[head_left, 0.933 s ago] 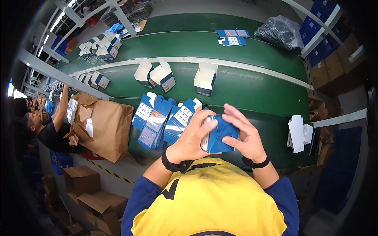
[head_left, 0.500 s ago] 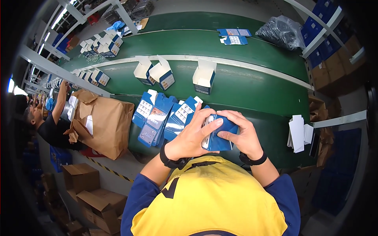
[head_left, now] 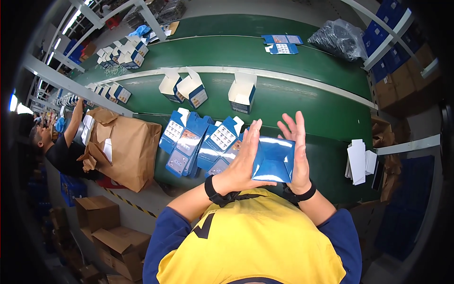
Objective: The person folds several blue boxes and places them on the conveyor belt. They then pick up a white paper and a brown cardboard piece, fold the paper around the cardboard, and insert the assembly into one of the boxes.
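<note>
1. Far left, I see a co-worker in a dark shirt [head_left: 64,154] reaching an arm up toward the frame rail, well apart from the hands I am watching
2. Next comes a large brown paper bag [head_left: 127,149] standing at the edge of the green conveyor belt [head_left: 331,113], probably kept there within easy reach
3. Right of the bag, a fanned stack of flat blue cartons [head_left: 191,146] lies on the belt edge just beside the left hand, likely the supply pile
4. The left hand [head_left: 243,158] has its fingers straight and together, palm pressed flat against the left face of a blue carton [head_left: 274,161], held above the near belt edge in front of the chest
5. The right hand [head_left: 298,151] has its fingers spread, palm flat against the carton's right face; the two palms sandwich it, which I judge is meant to squeeze the flat blank into shape
6. Beyond the hands, three opened blue and white boxes [head_left: 241,92] stand upright on the belt, flaps up
7. Far right, a small pile of white paper sheets [head_left: 359,161] rests beside the belt
</note>
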The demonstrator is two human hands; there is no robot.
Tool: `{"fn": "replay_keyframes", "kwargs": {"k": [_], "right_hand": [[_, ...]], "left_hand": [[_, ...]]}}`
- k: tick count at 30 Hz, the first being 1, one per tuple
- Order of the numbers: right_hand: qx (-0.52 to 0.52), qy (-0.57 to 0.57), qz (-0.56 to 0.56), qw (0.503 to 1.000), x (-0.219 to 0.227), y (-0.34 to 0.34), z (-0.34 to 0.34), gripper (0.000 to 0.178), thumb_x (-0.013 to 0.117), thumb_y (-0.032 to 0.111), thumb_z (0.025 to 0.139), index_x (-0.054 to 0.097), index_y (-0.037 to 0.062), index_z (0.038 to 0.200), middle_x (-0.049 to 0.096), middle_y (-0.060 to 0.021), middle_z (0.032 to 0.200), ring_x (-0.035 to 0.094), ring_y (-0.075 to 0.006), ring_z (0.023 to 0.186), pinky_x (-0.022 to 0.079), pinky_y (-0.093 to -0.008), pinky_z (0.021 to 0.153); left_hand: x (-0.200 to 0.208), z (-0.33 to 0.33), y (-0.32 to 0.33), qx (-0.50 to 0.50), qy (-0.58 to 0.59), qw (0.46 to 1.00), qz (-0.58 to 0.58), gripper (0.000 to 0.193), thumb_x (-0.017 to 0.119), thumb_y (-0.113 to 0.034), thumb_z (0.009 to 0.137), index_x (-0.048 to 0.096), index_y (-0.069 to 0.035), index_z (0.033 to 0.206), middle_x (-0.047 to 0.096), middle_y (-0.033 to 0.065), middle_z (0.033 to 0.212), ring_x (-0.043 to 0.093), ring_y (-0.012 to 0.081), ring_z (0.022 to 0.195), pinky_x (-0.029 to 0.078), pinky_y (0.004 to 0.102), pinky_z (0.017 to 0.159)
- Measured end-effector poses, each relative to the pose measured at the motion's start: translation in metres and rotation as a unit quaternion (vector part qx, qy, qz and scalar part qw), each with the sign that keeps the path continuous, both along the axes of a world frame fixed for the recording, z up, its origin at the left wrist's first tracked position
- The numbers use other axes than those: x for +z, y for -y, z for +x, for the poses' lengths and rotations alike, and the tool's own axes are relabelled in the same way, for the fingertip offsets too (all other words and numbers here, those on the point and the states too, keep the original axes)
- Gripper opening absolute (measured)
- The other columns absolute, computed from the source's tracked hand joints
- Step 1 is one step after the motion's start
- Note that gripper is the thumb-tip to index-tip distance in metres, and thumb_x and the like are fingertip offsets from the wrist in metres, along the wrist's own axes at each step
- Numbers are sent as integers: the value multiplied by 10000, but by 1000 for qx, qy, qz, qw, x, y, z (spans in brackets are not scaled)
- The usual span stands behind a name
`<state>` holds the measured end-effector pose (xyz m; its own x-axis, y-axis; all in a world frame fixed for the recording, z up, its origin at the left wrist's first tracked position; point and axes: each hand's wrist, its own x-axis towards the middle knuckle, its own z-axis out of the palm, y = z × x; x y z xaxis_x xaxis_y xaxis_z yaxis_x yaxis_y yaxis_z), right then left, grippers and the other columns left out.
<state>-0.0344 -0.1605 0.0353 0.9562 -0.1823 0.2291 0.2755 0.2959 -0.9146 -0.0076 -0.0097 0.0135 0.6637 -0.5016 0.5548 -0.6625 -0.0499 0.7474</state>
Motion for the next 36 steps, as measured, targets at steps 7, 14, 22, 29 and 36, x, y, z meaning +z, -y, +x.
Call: {"fn": "replay_keyframes", "kwargs": {"k": [7,14,22,29,36], "right_hand": [[45,-13,-19,999,-18,16,10,778,409,553,902,150,74,1457,355,-136,1405,349,-279,1292,262,-449,1053],[279,-318,194,885,-59,69,43,779,608,221,839,150,71,1450,447,-119,1328,500,-229,1166,407,-383,982],[29,-140,-188,972,-168,75,153,998,693,30,693,47,39,1454,384,-165,1370,433,-288,1244,373,-355,1015],[-114,-225,-396,883,-216,55,149,1068,720,123,717,-56,17,1442,338,-239,1402,417,-342,1249,330,-372,1041],[113,-393,273,871,-161,15,18,638,657,219,859,327,21,1369,497,-139,1290,528,-252,1131,424,-322,930]], "left_hand": [[9,8,0,-44,-169,985,8,1049,839,-272,606,211,-50,1417,227,223,1453,170,358,1384,187,522,1089],[-26,48,-25,-30,338,907,248,926,804,-165,612,288,-64,1374,330,199,1376,280,353,1321,258,505,1066],[-86,44,-71,263,-126,785,547,785,841,-279,547,426,-54,1174,491,148,1080,493,348,1020,405,474,839],[-112,48,-80,345,-143,787,491,678,854,-273,540,483,-46,1060,505,120,943,522,302,917,435,402,776],[-104,47,-81,219,-385,888,124,527,809,-274,653,500,-31,1004,549,116,995,535,230,898,441,335,761]]}}
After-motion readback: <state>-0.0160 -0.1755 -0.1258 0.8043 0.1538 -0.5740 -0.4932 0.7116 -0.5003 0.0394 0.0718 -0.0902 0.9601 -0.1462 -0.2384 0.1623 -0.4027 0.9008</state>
